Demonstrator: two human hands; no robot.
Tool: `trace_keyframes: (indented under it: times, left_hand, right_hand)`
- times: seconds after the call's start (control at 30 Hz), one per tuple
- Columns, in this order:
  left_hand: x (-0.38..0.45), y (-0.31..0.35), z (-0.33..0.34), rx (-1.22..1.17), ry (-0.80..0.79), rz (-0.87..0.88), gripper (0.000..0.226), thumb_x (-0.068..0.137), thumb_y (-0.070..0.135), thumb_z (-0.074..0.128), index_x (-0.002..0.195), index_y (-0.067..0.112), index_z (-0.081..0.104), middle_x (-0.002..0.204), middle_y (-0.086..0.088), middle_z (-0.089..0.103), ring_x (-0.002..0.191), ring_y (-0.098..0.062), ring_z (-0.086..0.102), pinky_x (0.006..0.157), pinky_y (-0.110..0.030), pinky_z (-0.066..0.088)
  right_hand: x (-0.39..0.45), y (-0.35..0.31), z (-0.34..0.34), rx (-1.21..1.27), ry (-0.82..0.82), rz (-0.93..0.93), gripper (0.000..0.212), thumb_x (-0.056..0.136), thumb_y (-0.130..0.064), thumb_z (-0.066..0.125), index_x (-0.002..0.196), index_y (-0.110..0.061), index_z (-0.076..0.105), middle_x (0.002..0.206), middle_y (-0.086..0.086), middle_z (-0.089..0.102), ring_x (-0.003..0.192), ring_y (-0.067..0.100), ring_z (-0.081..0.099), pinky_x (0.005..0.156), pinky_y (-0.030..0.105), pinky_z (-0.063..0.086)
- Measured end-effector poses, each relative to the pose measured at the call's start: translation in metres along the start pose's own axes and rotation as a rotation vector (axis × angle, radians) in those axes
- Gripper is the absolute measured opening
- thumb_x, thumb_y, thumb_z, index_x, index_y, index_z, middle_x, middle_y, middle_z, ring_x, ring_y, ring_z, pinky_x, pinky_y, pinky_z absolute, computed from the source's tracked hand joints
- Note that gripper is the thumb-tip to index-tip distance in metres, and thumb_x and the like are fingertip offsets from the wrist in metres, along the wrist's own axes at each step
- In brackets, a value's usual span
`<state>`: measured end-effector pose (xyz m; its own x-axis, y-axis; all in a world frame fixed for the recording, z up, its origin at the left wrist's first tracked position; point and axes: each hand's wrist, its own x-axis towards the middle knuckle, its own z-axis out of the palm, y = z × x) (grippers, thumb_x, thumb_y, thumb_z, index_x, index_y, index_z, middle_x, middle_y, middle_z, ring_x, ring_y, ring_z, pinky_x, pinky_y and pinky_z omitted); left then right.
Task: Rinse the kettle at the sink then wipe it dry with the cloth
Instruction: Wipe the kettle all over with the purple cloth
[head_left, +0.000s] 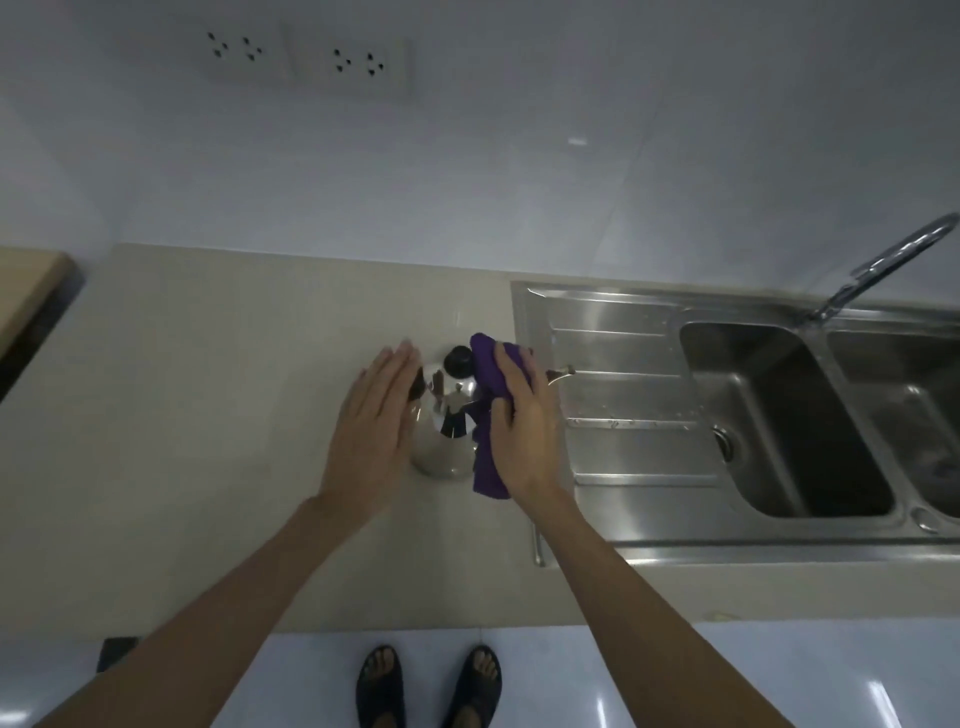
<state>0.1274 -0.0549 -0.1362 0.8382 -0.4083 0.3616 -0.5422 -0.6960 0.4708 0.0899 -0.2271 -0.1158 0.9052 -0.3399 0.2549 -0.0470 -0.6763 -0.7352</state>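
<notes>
Head view: one kettle (445, 441), one cloth (488, 374), two hands, two sink basins.

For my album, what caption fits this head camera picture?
Right hand wipes the shiny kettle with a purple cloth; left hand steadies it.

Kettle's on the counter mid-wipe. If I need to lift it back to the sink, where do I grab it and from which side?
Probably by the black handle on the kettle, coming from the left. The left hand already lies flat against that side, the spout points right toward the sink, and the right hand presses the purple cloth there.
</notes>
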Motion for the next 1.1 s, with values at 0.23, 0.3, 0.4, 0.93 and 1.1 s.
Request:
trace_keyframes:
  times: [0.23, 0.3, 0.4, 0.93, 1.1]
  left_hand:
    - [0.029, -0.048, 0.0, -0.14, -0.21, -0.124, 0.04, 0.096, 0.015, 0.053, 0.134, 0.006, 0.056, 0.13, -0.013, 0.063, 0.116, -0.034, 0.056, 0.1, -0.029, 0.037]
    - [0.029, -0.047, 0.0, -0.15, -0.192, -0.129, 0.038, 0.095, 0.008, 0.057, 0.133, 0.005, 0.058, 0.128, -0.014, 0.064, 0.113, -0.035, 0.056, 0.099, -0.03, 0.037]
    - [0.029, -0.047, 0.0, -0.175, -0.204, -0.129, 0.038, 0.095, 0.015, 0.055, 0.131, 0.005, 0.059, 0.125, -0.013, 0.066, 0.11, -0.036, 0.058, 0.1, -0.038, 0.044]
    - [0.021, -0.053, -0.012, -0.351, -0.138, -0.214, 0.048, 0.084, -0.005, 0.067, 0.131, 0.004, 0.058, 0.126, -0.012, 0.065, 0.112, -0.023, 0.063, 0.098, -0.006, 0.036]
    - [0.026, -0.051, -0.013, -0.422, -0.202, -0.214, 0.043, 0.089, 0.007, 0.063, 0.131, 0.002, 0.058, 0.125, -0.014, 0.065, 0.112, -0.023, 0.062, 0.099, -0.014, 0.043]
  right_hand:
    - [0.066, 0.006, 0.011, -0.029, -0.24, 0.032, 0.053, 0.088, -0.002, 0.031, 0.132, -0.021, 0.054, 0.127, 0.005, 0.061, 0.112, 0.023, 0.059, 0.099, 0.031, 0.046]
    - [0.052, 0.001, 0.018, -0.05, -0.155, 0.08, 0.053, 0.089, -0.001, 0.033, 0.136, -0.021, 0.05, 0.132, 0.004, 0.057, 0.113, 0.025, 0.057, 0.102, 0.037, 0.044]
    - [-0.017, -0.005, 0.029, -0.067, -0.034, 0.135, 0.06, 0.091, -0.002, 0.037, 0.147, -0.023, 0.029, 0.149, 0.007, 0.037, 0.122, 0.031, 0.045, 0.106, 0.046, 0.038]
    - [-0.054, 0.021, 0.03, -0.713, -0.003, -0.276, 0.075, 0.075, 0.002, 0.061, 0.145, -0.011, 0.035, 0.152, 0.01, 0.027, 0.127, 0.041, 0.034, 0.095, 0.048, 0.047]
    - [-0.009, -0.008, 0.001, -1.032, -0.246, -0.862, 0.065, 0.073, -0.012, 0.06, 0.137, -0.022, 0.048, 0.144, -0.001, 0.046, 0.13, 0.034, 0.039, 0.1, 0.048, 0.042]
